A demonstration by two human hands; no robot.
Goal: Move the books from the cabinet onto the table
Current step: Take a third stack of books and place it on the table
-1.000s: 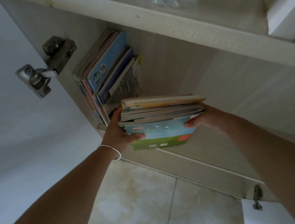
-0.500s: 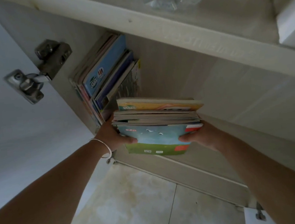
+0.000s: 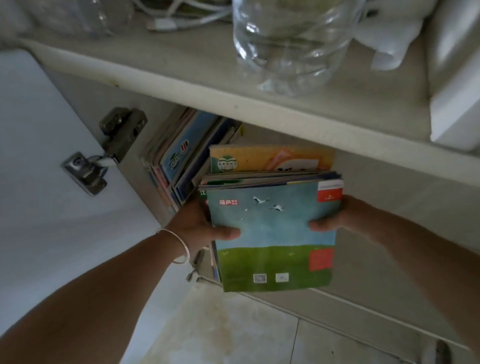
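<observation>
Stack of books [image 3: 273, 232] is sitting between the two hands, left hand [image 3: 196, 228] on its left edge, right hand [image 3: 339, 217] on its right, out in front of the cabinet opening. More books [image 3: 179, 156] are standing upright behind and left of it, inside the cabinet (under the shelf [image 3: 217, 71]). Clear bottle [image 3: 296, 22] is standing on that shelf, cables [image 3: 186, 4] lying to its left. Door hinge [image 3: 104, 148] is sitting left of the upright books.

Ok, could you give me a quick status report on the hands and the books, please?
Left hand and right hand grip the stack of books at its sides. More books upright in the cabinet. Shelf edge close above.
</observation>
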